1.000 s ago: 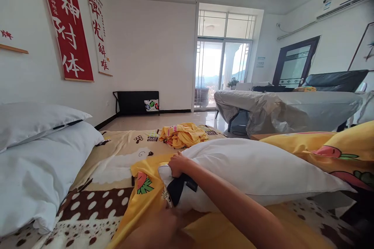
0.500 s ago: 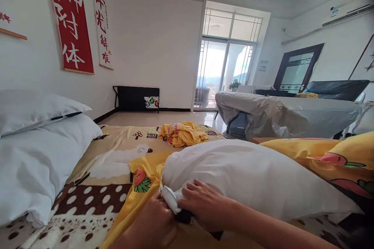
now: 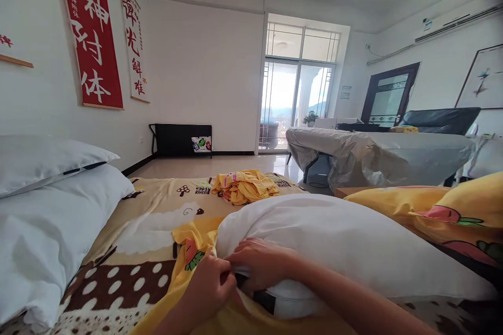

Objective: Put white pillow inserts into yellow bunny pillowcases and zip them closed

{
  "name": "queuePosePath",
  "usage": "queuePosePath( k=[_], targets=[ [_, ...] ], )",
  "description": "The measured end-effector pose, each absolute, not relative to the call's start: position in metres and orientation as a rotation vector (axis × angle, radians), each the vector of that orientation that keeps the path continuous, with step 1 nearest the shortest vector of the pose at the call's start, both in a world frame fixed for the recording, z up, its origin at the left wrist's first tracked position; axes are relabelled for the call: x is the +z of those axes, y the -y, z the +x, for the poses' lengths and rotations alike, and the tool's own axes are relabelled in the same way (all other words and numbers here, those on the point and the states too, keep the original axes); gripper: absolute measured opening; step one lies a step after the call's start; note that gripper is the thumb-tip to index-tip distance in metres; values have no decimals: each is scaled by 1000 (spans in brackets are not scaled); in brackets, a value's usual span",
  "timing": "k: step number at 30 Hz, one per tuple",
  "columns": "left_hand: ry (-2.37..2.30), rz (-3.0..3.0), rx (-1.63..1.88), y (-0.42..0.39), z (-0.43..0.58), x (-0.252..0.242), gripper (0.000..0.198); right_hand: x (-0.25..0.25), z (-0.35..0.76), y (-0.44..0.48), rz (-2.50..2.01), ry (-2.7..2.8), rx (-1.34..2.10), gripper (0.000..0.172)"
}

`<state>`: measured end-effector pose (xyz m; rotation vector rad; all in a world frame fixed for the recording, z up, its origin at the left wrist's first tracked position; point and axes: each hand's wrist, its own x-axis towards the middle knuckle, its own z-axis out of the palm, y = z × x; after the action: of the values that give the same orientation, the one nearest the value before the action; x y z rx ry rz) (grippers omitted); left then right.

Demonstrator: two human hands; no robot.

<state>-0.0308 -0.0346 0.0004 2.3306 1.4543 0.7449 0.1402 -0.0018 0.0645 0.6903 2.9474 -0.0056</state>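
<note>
A plump white pillow (image 3: pixel 334 241) lies before me, its near left end at the mouth of a yellow pillowcase (image 3: pixel 188 261) with a carrot print. My left hand (image 3: pixel 212 282) is closed on the pillowcase's edge, fingers pinched together. Against the pillow's left end, my right hand (image 3: pixel 263 264) is curled round the white corner, its fingertips meeting the left hand's. The corner itself is hidden under the fingers. A black-and-white patch of the pillow's edge shows below the right hand.
Two white pillows (image 3: pixel 43 241) are stacked at the left. A crumpled yellow cloth (image 3: pixel 247 186) lies farther back on the patterned blanket (image 3: pixel 153 214). Yellow printed pillows (image 3: pixel 463 209) stand at the right. Beyond is a plastic-covered table (image 3: pixel 377 152).
My right hand has shifted left and closed up against my left hand. The white pillow corner that stuck out between them is now covered. The view has tipped slightly up.
</note>
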Motion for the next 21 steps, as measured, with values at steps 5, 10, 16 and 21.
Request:
queuePosePath(
  k=[5, 10, 16, 21],
  targets=[
    [-1344, 2270, 667, 40, -34, -16, 25, 48, 224, 44, 977, -3007, 359, 98],
    [-1244, 2324, 497, 45, -22, 2, 28, 8, 243, 33, 966, -2910, 690, 73],
    [-1146, 2449, 422, 57, 11, 59, 30, 73, 198, -6, 987, -2796, 660, 52],
    [-1244, 2489, 825, 37, 28, 85, 25, 65, 182, -4, 1247, -2915, 360, 29]
  ],
)
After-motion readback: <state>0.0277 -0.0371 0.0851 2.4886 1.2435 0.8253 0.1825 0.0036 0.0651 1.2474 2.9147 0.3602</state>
